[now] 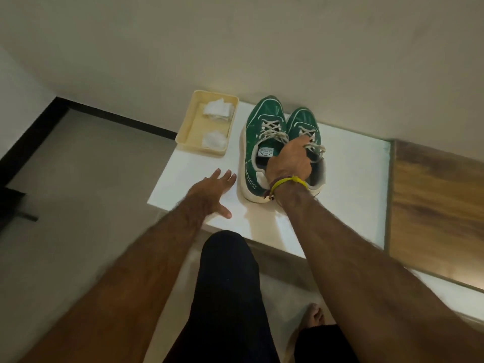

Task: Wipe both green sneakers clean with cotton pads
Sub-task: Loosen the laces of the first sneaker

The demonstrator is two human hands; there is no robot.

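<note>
Far left on the white table (353, 184): tray (183, 134) with cotton pads (218, 110). Left hand (213, 191) flat, fingers spread, beside the left sneaker (258, 127). Right hand (290, 161) grips the right sneaker (301, 121) at its tongue and laces.

1. 2 sneakers (264, 142) – green uppers, white laces and soles, pale scuff streaks.
2. Tray (183, 138) – cream, holding white cotton pads (218, 110).
3. Tabletop (348, 179) – plain white.
4. Wristband (288, 182) – yellow.
5. Trousers (225, 297) – black.
</note>
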